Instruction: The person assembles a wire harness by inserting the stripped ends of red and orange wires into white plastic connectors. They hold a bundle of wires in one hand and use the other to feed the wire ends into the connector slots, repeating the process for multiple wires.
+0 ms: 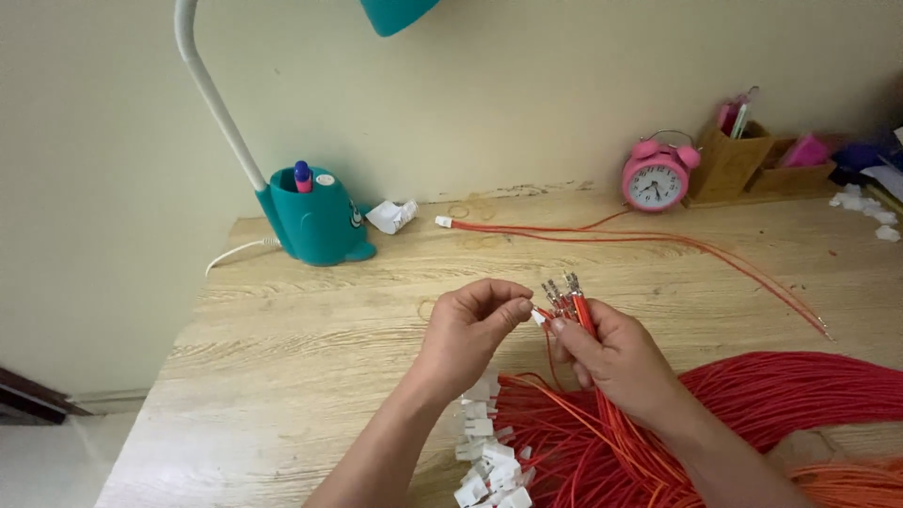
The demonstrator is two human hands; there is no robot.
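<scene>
A small white connector (537, 318) is pinched in the fingertips of the left hand (467, 329) while red wires (576, 306) with metal terminals are clamped in the right hand (616, 362), above a wooden desk (310, 329).

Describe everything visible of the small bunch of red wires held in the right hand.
The bunch of red wires is a handful of thin strands in red, plastic-looking insulation. Their upper ends carry small silvery metal terminals, fanned slightly and pointing up and away. The right hand pinches them between thumb and fingers. Below the grip they trail down into the big heap of red wires on the wooden table. The left hand meets them at a small white piece.
</scene>
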